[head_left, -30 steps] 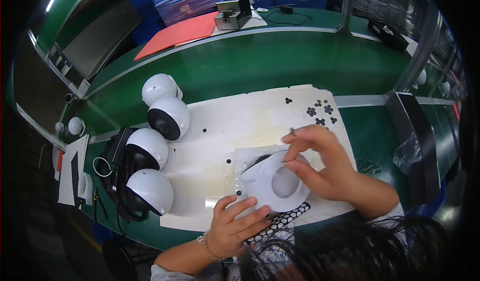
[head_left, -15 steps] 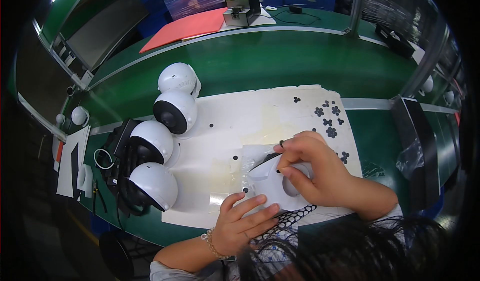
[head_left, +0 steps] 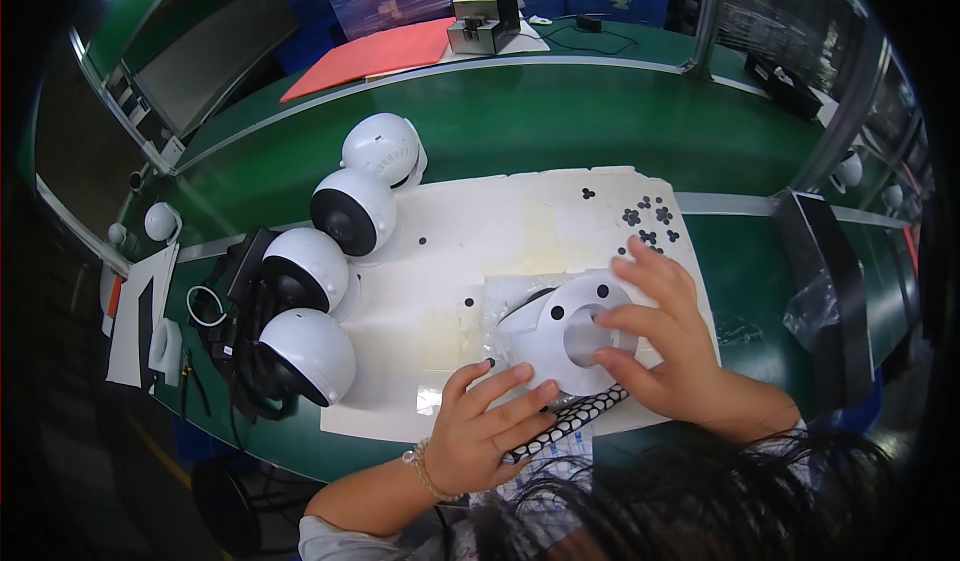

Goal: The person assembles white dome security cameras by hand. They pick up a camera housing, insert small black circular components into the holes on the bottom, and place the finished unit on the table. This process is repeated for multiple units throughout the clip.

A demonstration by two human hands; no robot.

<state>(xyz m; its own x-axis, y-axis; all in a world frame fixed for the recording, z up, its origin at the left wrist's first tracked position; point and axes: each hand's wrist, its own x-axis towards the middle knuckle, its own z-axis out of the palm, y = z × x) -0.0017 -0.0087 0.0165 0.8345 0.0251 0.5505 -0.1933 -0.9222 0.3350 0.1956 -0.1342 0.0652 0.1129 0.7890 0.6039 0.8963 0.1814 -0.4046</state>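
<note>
In front of me a white round camera [head_left: 530,336] lies on clear bubble wrap [head_left: 492,311], its ring-shaped base turned toward me. Two black round pads [head_left: 557,313] sit on the base. My left hand [head_left: 485,431] has its fingers spread, the tips against the base's lower left edge. Thumb and fingers apart, my right hand [head_left: 665,336] hovers at the right side of the ring; I see nothing held in it. A black strip with rows of round holes [head_left: 575,421] lies below the base, partly under my left hand.
Several white cameras with black fronts [head_left: 355,211] stand at the left beside black cables and adapters [head_left: 240,311]. Clusters of black pads [head_left: 650,216] lie on the white board [head_left: 430,291]. A black box [head_left: 830,281] stands at right. Pliers [head_left: 190,381] lie at far left.
My right hand has pulled back to the right, its pinch opened and a black pad gone from the fingertips. Two pads now show on the base. My left hand stays nearly in place.
</note>
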